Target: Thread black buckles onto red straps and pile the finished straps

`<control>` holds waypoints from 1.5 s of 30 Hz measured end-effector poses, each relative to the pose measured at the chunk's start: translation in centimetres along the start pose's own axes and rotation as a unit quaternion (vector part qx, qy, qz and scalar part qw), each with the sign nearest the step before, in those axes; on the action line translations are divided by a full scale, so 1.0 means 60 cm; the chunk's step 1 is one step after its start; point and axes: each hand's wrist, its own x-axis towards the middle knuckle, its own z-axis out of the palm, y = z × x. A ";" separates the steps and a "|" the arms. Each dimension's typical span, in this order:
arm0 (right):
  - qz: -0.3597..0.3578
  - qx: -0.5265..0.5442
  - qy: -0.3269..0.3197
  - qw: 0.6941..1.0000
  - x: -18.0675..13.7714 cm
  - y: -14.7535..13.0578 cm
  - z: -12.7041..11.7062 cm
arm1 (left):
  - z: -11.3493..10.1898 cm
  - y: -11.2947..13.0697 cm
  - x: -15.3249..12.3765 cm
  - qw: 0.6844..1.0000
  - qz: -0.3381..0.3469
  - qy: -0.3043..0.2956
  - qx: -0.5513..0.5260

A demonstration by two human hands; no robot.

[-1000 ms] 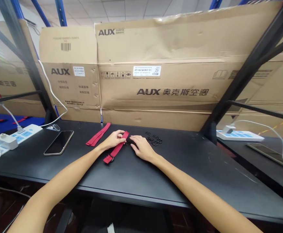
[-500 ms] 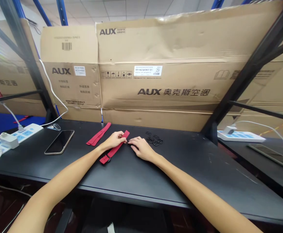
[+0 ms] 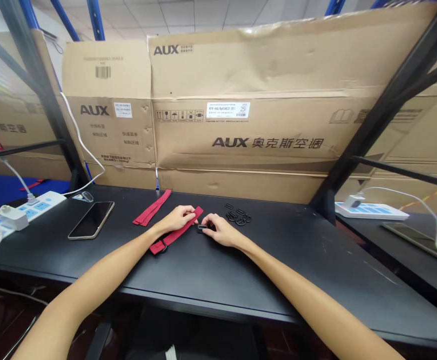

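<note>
A red fabric strap (image 3: pixel 175 231) lies slantwise on the black table (image 3: pixel 203 270), with a black ring on its near end (image 3: pixel 161 247). My left hand (image 3: pixel 176 219) pinches the strap near its far end. My right hand (image 3: pixel 221 230) is closed on a small black buckle (image 3: pixel 202 228) right beside that end of the strap. A little heap of several black buckles (image 3: pixel 238 216) lies just behind my right hand. Two more red straps (image 3: pixel 152 207) lie to the left of my left hand.
A phone (image 3: pixel 91 220) lies face up at the left, beside a white power strip (image 3: pixel 19 212) with cables. Large AUX cardboard boxes (image 3: pixel 241 125) stand along the table's back. Black shelf posts rise at both sides. Another power strip (image 3: pixel 370 210) sits at the right.
The red strap has swung and slid to the left, its ringed end now nearer me and further left. My right hand has drawn back a little and closed on a black buckle.
</note>
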 end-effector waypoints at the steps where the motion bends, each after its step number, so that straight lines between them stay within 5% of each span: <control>1: 0.011 0.027 0.004 1.000 0.001 0.001 0.000 | 0.000 0.000 0.000 1.000 0.003 -0.003 0.005; 8: 0.107 0.276 0.116 0.948 0.010 0.017 -0.014 | -0.001 0.013 -0.004 0.997 0.038 -0.041 0.054; 14: 0.110 0.427 0.082 0.894 0.008 0.021 -0.011 | 0.002 0.029 -0.010 0.994 0.055 -0.055 0.083; 21: 0.098 0.434 0.025 0.895 0.008 0.016 0.007 | 0.011 0.023 -0.009 0.996 0.047 -0.069 0.027; 27: 0.093 0.435 0.010 0.895 0.007 0.010 0.009 | 0.034 0.026 -0.013 0.995 0.024 -0.007 -0.101; 37: 0.127 0.385 0.037 0.913 0.006 0.004 0.011 | 0.032 0.039 -0.010 0.993 0.081 0.055 0.064; 45: 0.128 0.365 0.045 0.921 0.008 0.004 0.016 | 0.022 0.038 -0.009 0.998 0.062 -0.023 0.010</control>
